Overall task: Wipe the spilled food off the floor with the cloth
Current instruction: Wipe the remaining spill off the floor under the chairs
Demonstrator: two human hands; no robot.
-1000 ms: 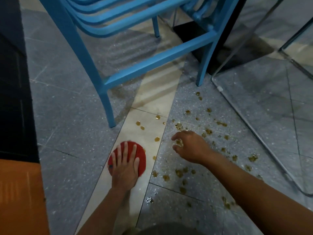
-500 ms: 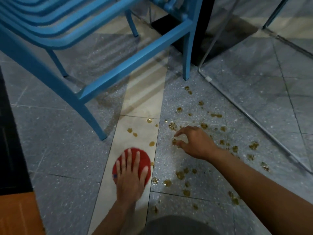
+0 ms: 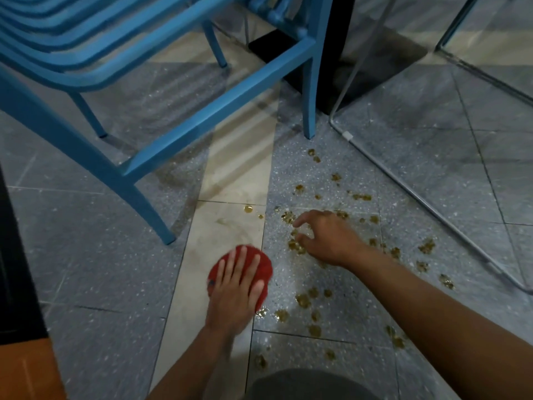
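Note:
A round red cloth (image 3: pixel 261 261) lies flat on the floor, on the seam between a beige tile strip and grey speckled tile. My left hand (image 3: pixel 235 287) presses on it with straight, spread fingers. Brown blobs of spilled food (image 3: pixel 304 300) are scattered over the grey tile to the right of the cloth and further back. My right hand (image 3: pixel 323 239) hovers low over a patch of spill (image 3: pixel 295 245), its fingers and thumb loosely curled with nothing visibly held.
A blue metal chair (image 3: pixel 150 157) stands at the left and back, one leg close to the cloth. A clear acrylic panel with a thin frame (image 3: pixel 427 206) runs along the right. A black post base (image 3: pixel 337 53) sits behind. An orange surface (image 3: pixel 26 370) is at the lower left.
My left hand has slid the cloth to the right, from the beige strip onto the seam with the grey tile; two drops on the strip are gone. My right hand's fingers opened somewhat.

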